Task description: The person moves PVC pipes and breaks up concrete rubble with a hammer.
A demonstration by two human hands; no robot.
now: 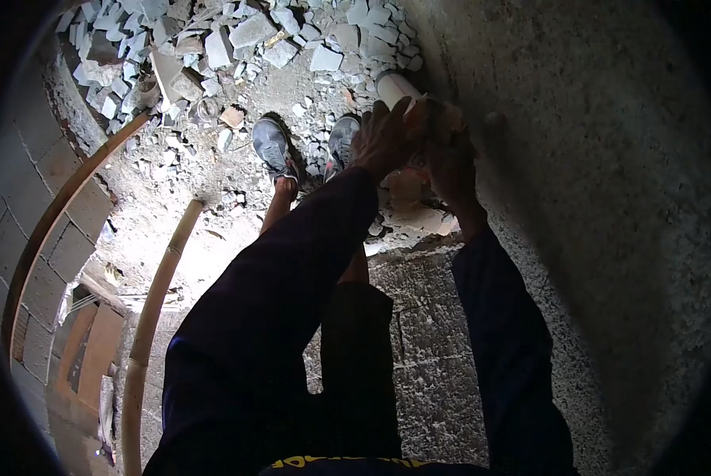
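Note:
A broken orange brick piece is between my hands, close to the wall on the right. My left hand closes on its left side, with fingertips near a white pipe. On the other side, my right hand grips the piece, its fingers partly in shadow. Below the hands lie more orange brick fragments. The underside of the held piece is hidden by my hands.
Grey rubble is heaped at the top. A rough concrete wall rises on the right. Two long poles, a bamboo one and a brown one, stand at left near a block wall. My shoes are among loose stones.

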